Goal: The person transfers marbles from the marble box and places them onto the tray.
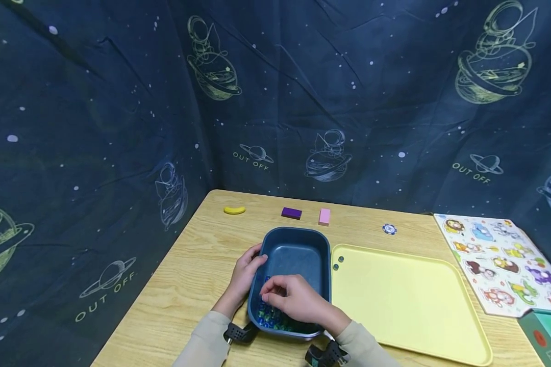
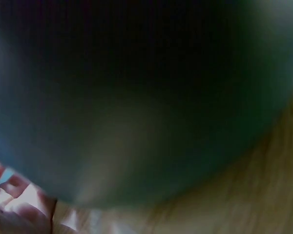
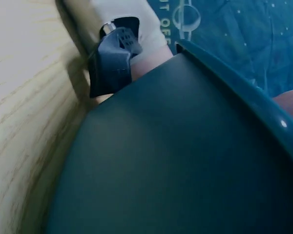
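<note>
A dark blue bin [image 1: 298, 244] stands on the table, with several small blue and green glass beads [image 1: 271, 317] at its near end. My left hand [image 1: 245, 270] grips the bin's left wall, thumb over the rim. Over the beads is my right hand [image 1: 298, 300], thumb and index fingertips brought close together; I cannot tell whether a bead is between them. Two dark beads [image 1: 341, 259] lie in the yellow tray's far left corner. The bin's outer wall [image 3: 151, 156] fills much of the right wrist view, and a dark blur covers most of the left wrist view.
Right of the bin lies the yellow tray [image 1: 408, 300]. Behind them are a yellow banana-shaped piece [image 1: 234, 210], a purple block [image 1: 291, 213], a pink block [image 1: 324, 217] and a blue-and-white chip [image 1: 389, 229]. An animal picture board [image 1: 505, 262] and a green box [image 1: 544, 336] lie at the right.
</note>
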`<state>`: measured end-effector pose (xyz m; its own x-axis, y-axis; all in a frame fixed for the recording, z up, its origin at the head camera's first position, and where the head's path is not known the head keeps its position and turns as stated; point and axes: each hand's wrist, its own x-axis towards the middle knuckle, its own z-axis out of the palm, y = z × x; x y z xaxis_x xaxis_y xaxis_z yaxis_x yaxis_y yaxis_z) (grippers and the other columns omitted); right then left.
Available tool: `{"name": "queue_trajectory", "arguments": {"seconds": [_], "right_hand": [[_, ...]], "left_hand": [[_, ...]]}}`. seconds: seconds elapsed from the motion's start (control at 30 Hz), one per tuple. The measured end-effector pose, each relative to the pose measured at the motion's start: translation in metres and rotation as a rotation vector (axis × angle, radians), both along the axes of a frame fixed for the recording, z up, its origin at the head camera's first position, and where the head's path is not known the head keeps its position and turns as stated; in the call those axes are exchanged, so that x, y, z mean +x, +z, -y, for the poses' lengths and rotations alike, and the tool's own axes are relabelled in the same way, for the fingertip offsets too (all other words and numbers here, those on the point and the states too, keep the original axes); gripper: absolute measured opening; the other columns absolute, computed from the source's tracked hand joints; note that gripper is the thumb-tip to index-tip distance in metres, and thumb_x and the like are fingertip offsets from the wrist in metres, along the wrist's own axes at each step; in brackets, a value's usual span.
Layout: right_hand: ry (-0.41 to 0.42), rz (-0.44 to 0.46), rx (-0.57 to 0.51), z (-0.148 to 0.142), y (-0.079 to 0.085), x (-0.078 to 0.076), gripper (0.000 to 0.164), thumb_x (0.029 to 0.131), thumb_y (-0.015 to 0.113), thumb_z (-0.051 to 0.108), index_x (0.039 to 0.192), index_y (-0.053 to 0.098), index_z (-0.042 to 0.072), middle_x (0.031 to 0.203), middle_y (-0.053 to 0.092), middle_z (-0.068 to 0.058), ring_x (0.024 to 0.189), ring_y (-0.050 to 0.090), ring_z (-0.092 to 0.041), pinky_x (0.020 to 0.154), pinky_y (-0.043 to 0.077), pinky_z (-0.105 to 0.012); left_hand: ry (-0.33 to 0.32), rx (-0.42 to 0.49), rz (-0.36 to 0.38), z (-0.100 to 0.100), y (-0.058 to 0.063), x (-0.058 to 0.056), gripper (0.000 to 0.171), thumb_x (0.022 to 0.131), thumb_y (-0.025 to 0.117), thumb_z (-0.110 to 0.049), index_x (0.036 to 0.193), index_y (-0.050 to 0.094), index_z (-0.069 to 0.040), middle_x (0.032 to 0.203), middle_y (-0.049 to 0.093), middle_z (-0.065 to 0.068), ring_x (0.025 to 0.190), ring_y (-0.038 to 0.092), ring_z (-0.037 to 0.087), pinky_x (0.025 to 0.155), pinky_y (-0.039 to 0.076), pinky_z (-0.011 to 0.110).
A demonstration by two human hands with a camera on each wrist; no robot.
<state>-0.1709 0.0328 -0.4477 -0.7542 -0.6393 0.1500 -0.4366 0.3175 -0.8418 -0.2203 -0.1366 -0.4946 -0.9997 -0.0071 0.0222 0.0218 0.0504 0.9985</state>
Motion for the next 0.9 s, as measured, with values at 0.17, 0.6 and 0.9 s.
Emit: {"name": "queue_trajectory", "arguments": {"seconds": [0.17, 0.6, 0.9], "right_hand": [[0.072, -0.040, 0.086, -0.001, -0.007, 0.001, 0.011, 0.086, 0.060, 0.022, 0.091, 0.066, 0.014, 0.072, 0.062, 0.013, 0.062, 0.054, 0.001, 0.058, 0.044, -0.017], [0.201, -0.170, 0.258, -0.002, -0.006, 0.006, 0.011, 0.081, 0.068, 0.021, 0.090, 0.066, 0.016, 0.057, 0.052, 0.015, 0.050, 0.045, 0.007, 0.056, 0.039, -0.012], [0.166, -0.177, 0.335, -0.003, -0.008, 0.004, 0.009, 0.077, 0.071, 0.023, 0.083, 0.065, 0.019, 0.063, 0.050, 0.017, 0.058, 0.046, 0.005, 0.067, 0.040, -0.016]], "left_hand": [[-0.007, 0.002, 0.002, -0.001, 0.000, -0.001, 0.037, 0.090, 0.052, -0.017, 0.126, 0.052, -0.008, 0.123, 0.054, 0.012, 0.103, 0.052, 0.021, 0.084, 0.042, 0.029], [-0.019, -0.004, 0.012, -0.003, 0.024, 0.012, 0.039, 0.091, 0.051, -0.012, 0.128, 0.048, -0.001, 0.125, 0.051, 0.018, 0.103, 0.049, 0.020, 0.086, 0.039, 0.030], [-0.028, 0.019, 0.006, -0.002, 0.017, 0.008, 0.039, 0.091, 0.051, -0.011, 0.129, 0.048, -0.001, 0.126, 0.050, 0.019, 0.102, 0.050, 0.017, 0.086, 0.040, 0.029]]}}
